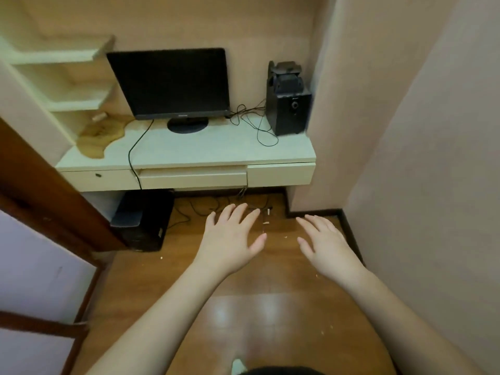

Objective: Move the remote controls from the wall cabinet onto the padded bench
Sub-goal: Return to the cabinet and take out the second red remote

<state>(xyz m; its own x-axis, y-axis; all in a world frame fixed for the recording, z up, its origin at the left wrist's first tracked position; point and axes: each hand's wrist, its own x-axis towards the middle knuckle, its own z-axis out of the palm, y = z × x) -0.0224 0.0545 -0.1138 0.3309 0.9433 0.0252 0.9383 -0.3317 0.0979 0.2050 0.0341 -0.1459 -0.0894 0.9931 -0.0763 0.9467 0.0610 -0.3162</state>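
Wooden floor [189,266]: glossy brown boards are seen beneath both outstretched arms; small pale scraps lie scattered near 12 o'clock of the hands.
Left hand [232,239]: held palm down above the floor with fingers spread; nothing is gripped.
Right hand [324,242]: held palm down at 3 o'clock of the left hand, well apart from it, fingers loosely spread; nothing is gripped.
Remote controls: none can be located in this view; neither the wall cabinet nor the padded bench can be identified with certainty.
Step in hand: judged to be the approach, before any pickup; the task is judged not yet begun.
Recommended method: the cabinet should be found first, most likely by turning the head away from the desk [189,150]; each remote is best taken across its narrow sides, one per hand, so that buttons are not pressed.
Surroundings: a dark monitor [170,82] stands on the desk at 12 o'clock; a black speaker [290,109] stands at 1 o'clock; open shelves [67,77] are fixed at 10 o'clock; a computer tower [143,220] rests under the desk.
Hazard: loose cables [257,123] trail over the desk.
Markings: a small logo is present on the monitor's lower bezel but is too blurred to be read; no other writing is legible.
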